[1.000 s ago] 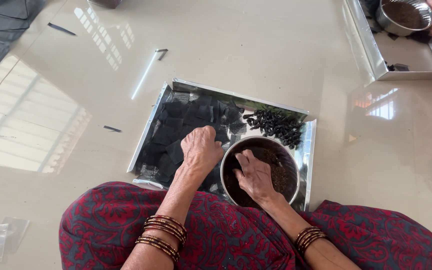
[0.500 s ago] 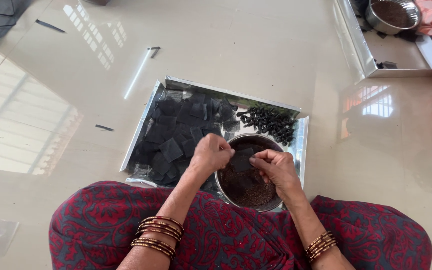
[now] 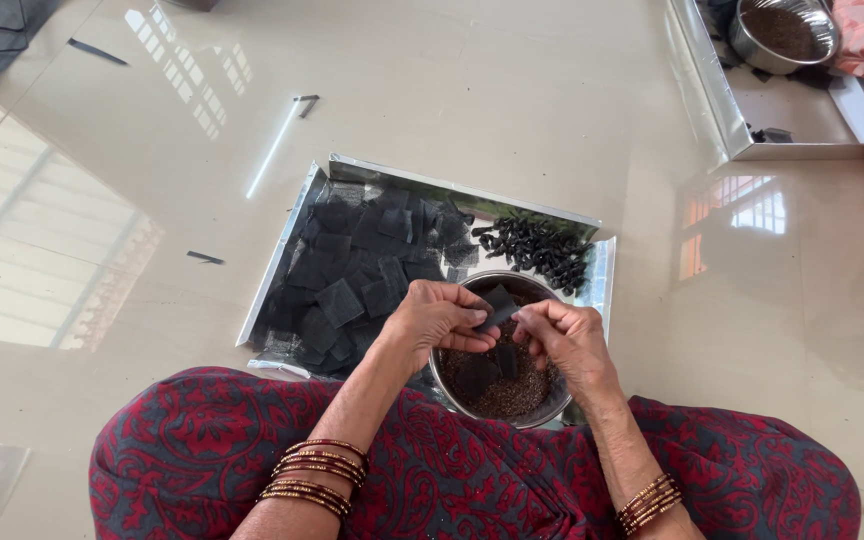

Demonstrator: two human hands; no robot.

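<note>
1. The glossy tiled floor (image 3: 472, 130) fills the frame; the steel tray (image 3: 287, 250) lies at centre, holding black net squares (image 3: 352, 260).
2. A steel bowl (image 3: 552, 405) of brown seeds sits lower centre.
3. Above it, the left hand (image 3: 432, 320) and right hand (image 3: 567, 335) both pinch one black square (image 3: 499, 303) between them, equally near.
</note>
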